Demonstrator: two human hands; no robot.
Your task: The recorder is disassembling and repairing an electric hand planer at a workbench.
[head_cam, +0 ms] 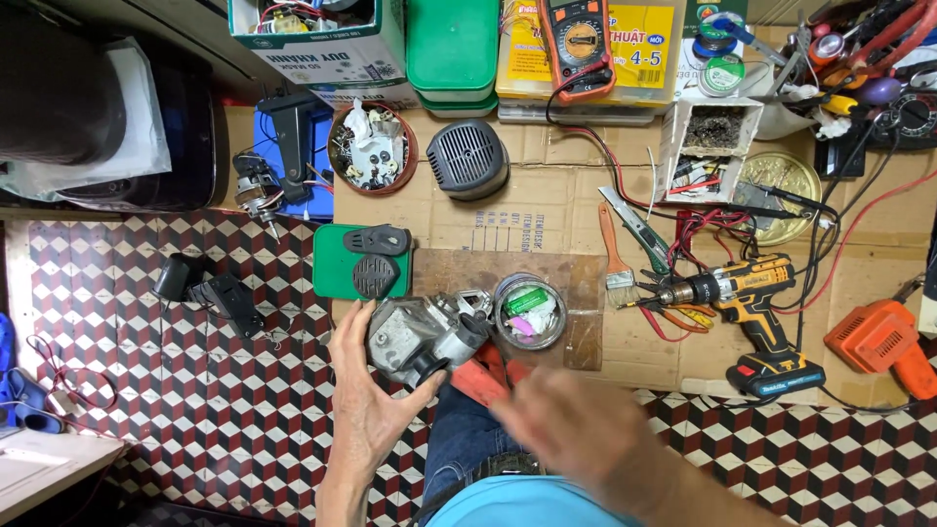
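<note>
Grey cast metal fills the left hand [366, 390], which wraps its fingers and thumb around a small motor housing [422, 337] held just above the person's lap, near the front edge of a cardboard sheet [547, 210] spread over a patterned tile floor [195, 390]. The right hand [576, 425] sweeps in blurred at the near centre, just beside a red-handled tool [483, 376] that lies under the motor housing; whether its fingers are spread or closed on anything cannot be told. Just to the right of the housing stands a round tin [530, 310] holding small parts, on a brown board [586, 293]. Just beyond the housing to the left lies a green lid [332, 263] bearing two black plastic pieces. Farther off sit a black vented cover [468, 158] and a round dish of scraps [372, 148]. To the right lie a paintbrush [612, 249], a yellow cordless drill [747, 303] and an orange power tool [878, 342]. At the far edge rests an orange multimeter [580, 39], its red lead trailing across the cardboard.
</note>
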